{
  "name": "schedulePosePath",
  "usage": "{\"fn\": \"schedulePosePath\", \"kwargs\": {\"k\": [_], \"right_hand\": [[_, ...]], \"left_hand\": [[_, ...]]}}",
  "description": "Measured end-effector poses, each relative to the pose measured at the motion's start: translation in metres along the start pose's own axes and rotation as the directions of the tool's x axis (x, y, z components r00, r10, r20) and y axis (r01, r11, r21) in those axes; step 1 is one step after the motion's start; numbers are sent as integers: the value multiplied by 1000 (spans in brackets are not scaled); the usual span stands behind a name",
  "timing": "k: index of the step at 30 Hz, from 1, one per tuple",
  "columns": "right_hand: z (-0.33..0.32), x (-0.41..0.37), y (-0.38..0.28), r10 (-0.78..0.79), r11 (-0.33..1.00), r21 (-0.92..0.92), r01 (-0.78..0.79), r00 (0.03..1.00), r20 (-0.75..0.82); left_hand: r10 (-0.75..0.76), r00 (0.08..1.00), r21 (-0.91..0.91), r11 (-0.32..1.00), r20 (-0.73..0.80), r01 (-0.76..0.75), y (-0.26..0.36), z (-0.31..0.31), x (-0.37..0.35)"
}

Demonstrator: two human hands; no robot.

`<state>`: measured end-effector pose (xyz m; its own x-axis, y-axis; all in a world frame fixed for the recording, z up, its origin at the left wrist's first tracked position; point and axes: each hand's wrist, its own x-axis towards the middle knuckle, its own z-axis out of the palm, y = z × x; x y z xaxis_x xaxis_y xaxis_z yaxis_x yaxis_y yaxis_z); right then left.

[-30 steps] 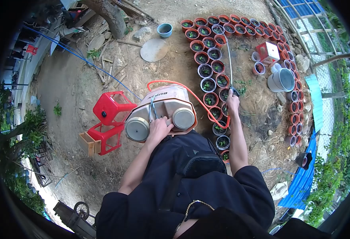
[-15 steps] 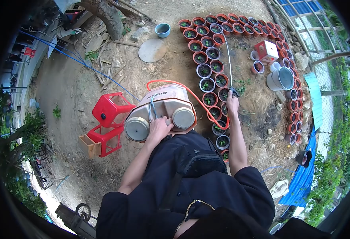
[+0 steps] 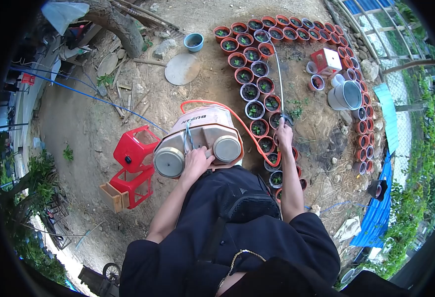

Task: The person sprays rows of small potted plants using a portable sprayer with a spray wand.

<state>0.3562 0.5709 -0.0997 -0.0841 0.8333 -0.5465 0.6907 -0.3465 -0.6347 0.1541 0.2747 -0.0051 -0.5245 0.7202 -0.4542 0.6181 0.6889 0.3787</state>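
Note:
My left hand (image 3: 197, 162) is closed round the handle on a pale sprayer tank (image 3: 201, 120), between its two round caps. The tank hangs in front of my body and carries dark lettering. In my right hand (image 3: 284, 135) is the dark grip of a long thin spray wand (image 3: 280, 81), which reaches away over the pots. An orange hose (image 3: 244, 124) loops from the tank towards that grip. Beneath the wand stand rows of potted seedlings (image 3: 249, 92) in orange and whitish pots. The wand's far end lies over pots in the back rows; no spray can be made out.
Red plastic stools (image 3: 133, 151) and a wooden box (image 3: 113, 197) are at left. A blue hose (image 3: 96, 96) crosses the dirt. Ahead are a teal basin (image 3: 193, 42) and a round slab (image 3: 182, 69). A grey bucket (image 3: 345, 95) and a red-and-white stool (image 3: 326, 61) stand right.
My view has turned slightly, so the pots sit further left and the red stools lower. My right hand and the wand have shifted a little left and nearer. Both hands keep their hold.

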Motion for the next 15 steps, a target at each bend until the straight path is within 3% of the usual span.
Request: {"fn": "schedulePosePath", "kwargs": {"k": [2,15], "right_hand": [[9,10,-6,-112,992,-62,107,991,-73],[53,45,-89,-98,988,-132,85,991,-95]], "left_hand": [[15,1000,-5,1000,5,-15,-4,-8,12],[98,995,28,995,27,-99,-45,-71,84]]}}
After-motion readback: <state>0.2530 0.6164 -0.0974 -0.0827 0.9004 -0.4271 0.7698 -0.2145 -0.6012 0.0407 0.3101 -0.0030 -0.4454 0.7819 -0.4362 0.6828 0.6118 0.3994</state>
